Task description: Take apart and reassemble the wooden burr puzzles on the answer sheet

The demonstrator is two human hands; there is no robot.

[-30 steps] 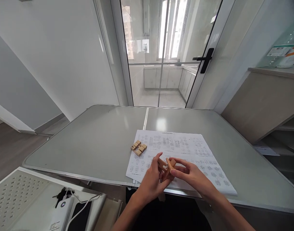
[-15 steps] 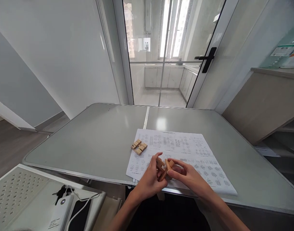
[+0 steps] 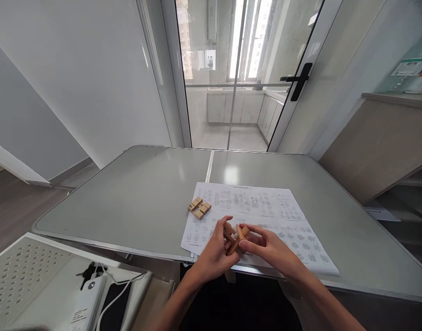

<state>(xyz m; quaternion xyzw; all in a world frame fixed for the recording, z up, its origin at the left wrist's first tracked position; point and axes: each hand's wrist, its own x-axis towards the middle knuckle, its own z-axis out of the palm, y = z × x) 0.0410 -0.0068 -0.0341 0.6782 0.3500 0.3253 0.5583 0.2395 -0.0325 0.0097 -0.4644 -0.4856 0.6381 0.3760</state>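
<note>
head view: hands [image 3: 216, 252] partly hide printed sheet [image 3: 255, 207]; blocks [image 3: 203, 209] overlap its edge.

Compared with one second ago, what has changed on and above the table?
The right hand and the held wooden pieces have shifted slightly left, and the pieces seem a little turned. Nothing was let go or newly taken. The left hand keeps its hold; the separate wooden blocks and the printed sheet stayed in place.
</note>
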